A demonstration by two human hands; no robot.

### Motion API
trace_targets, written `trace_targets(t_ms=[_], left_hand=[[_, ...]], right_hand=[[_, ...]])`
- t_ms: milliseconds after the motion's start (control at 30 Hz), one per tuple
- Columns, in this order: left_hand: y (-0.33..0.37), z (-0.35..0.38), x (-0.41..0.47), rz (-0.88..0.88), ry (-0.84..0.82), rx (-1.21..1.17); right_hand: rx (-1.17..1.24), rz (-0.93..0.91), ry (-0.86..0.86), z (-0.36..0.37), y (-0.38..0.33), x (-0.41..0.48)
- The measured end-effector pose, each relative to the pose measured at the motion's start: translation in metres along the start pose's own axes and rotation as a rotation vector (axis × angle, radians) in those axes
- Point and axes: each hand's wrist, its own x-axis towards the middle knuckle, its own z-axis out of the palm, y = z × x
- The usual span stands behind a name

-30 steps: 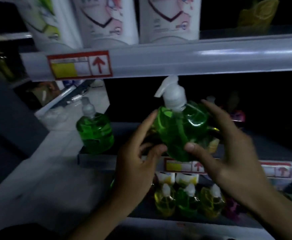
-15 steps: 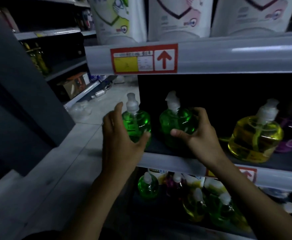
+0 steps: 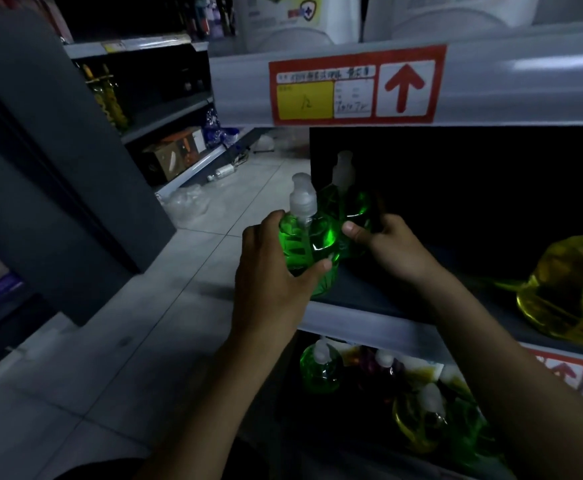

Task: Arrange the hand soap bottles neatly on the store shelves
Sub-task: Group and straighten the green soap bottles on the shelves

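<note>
A dim store aisle, seen from above the person's own arms. In the centre of the frame, the left hand (image 3: 270,271) grips the front green soap bottle (image 3: 309,244), with the thumb curled across its lower front and the fingers wrapped round its left side. The bottle stands upright at the left end of the middle shelf (image 3: 369,329), close to the front edge, and has a clear pump top.

Just behind it and slightly right stands the rear green soap bottle (image 3: 352,211), touching or nearly touching the first. The right hand (image 3: 395,249) holds it, thumb pressed to its front. The fingers reach round into the dark behind it, so they appear curled, though the view is too dim to be sure.

At the right edge of the frame a yellow soap bottle (image 3: 574,292) sits on the same shelf, well apart from the green pair. Above, a red-bordered price label (image 3: 356,84) with an upward arrow is fixed to the upper shelf rail. At the lower right, the shelf below holds more green and yellow pump bottles (image 3: 319,370). A grey tiled floor (image 3: 165,306) fills the lower left.
</note>
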Motion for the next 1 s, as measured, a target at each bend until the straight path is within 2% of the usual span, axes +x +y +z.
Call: trace_targets(t_ms=[467,633,700,767,833,867,933,1000], left_hand=[[-0.006,0.001,-0.001,0.043,0.004,0.043],[-0.006,0.002,-0.001,0.051,-0.033,0.026],[-0.004,0.003,-0.006,0.047,-0.054,0.018],[0.000,0.003,-0.017,0.043,-0.008,0.000],[-0.001,0.002,-0.033,0.155,0.126,0.038],[-0.003,0.003,-0.043,0.269,0.194,0.084],[-0.015,0.010,-0.071,0.520,0.160,0.167],[-0.042,0.028,-0.099,0.633,-0.062,0.270]], right_hand=[[0.002,0.143,-0.155,0.009,-0.001,0.021],[-0.064,0.138,-0.151,0.006,-0.010,0.011],[-0.217,0.086,-0.084,0.004,-0.013,0.004],[-0.452,-0.060,0.134,0.002,-0.019,-0.013],[-0.483,-0.237,0.408,0.000,-0.028,-0.051],[-0.455,-0.315,0.458,0.001,-0.029,-0.074],[-0.458,-0.349,0.372,0.009,-0.023,-0.119],[-0.523,-0.226,0.215,0.020,0.001,-0.148]])
